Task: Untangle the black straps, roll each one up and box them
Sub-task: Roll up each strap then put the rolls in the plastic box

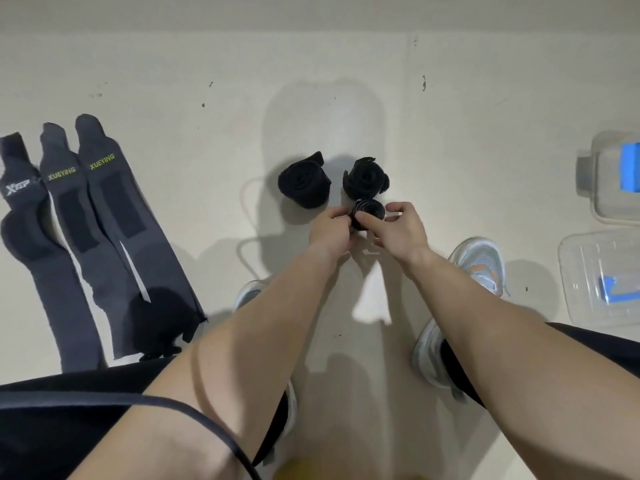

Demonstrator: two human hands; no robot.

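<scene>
Centre frame, on floor [207,161]: left hand [329,226] and right hand [398,224] close together, pinching small strap roll [369,210]. Best keep coil tight, edges flush, tail secured.

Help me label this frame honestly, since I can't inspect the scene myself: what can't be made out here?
Head view only.
- Small roll: left hand and right hand pinch it; their fingers hide its near side and loose end.
- Near clear box and far clear box: cut off by the right edge.
- Flat straps: near ends lost in shadow and behind the black shorts.
- Leftmost strap's logo: too blurred to read.
</scene>
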